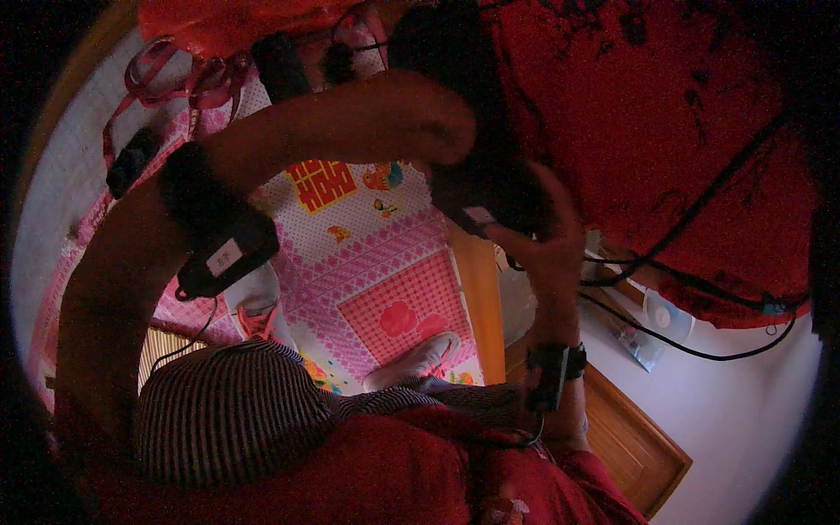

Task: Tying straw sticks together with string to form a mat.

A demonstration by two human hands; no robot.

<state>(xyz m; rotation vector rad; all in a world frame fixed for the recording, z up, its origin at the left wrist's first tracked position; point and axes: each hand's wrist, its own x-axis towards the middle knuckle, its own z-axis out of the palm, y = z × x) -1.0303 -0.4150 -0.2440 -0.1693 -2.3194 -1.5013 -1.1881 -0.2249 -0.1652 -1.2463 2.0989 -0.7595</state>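
Observation:
My left hand point(420, 118) is raised across the middle of the view and rests against the upper part of a black object point(477, 105). Its fingers are hidden behind that object. My right hand point(547, 241) comes up from below and grips the lower end of the same black object, where there is a small white label point(479, 215). Each wrist carries a black strapped device, the left one point(226, 255) and the right one point(549, 374). The light is dim, and I cannot tell what kind of thing the black object is.
A pink patterned mat point(385, 262) lies under my feet in white shoes point(411, 360). Red fabric point(665, 131) fills the right side, with black cables point(700, 350) hanging under it. A wooden board point(630, 437) stands at the lower right. Small black items point(131, 160) and red straps point(166, 70) lie at the upper left.

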